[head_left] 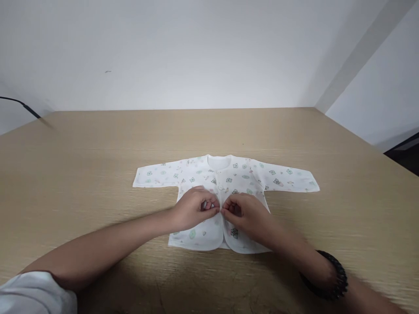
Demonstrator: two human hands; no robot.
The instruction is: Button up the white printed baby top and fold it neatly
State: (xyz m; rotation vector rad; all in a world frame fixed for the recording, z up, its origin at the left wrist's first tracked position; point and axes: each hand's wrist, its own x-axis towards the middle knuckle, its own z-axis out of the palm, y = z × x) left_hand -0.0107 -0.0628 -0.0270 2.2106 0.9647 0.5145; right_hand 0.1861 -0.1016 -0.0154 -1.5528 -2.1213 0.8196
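Note:
A small white baby jacket (196,240) with a print of green and grey figures lies spread on the wooden table, its sleeves stretched out to both sides and its neckline toward the wall. My left hand (194,207) pinches the left front edge about halfway down the opening. Close beside it, my right hand (245,213) pinches the right front edge, and the two sets of fingertips nearly meet. Above them a small button (220,187) shows on the front. Whatever fastening lies between my fingertips is hidden. Below, the rounded front hems part slightly.
The wooden table (98,144) reaches back to a white wall (196,56). A black cable (31,110) comes in at the far left. At the right edge a dark object (406,150) stands beyond the table. A black beaded bracelet (340,277) circles my right wrist.

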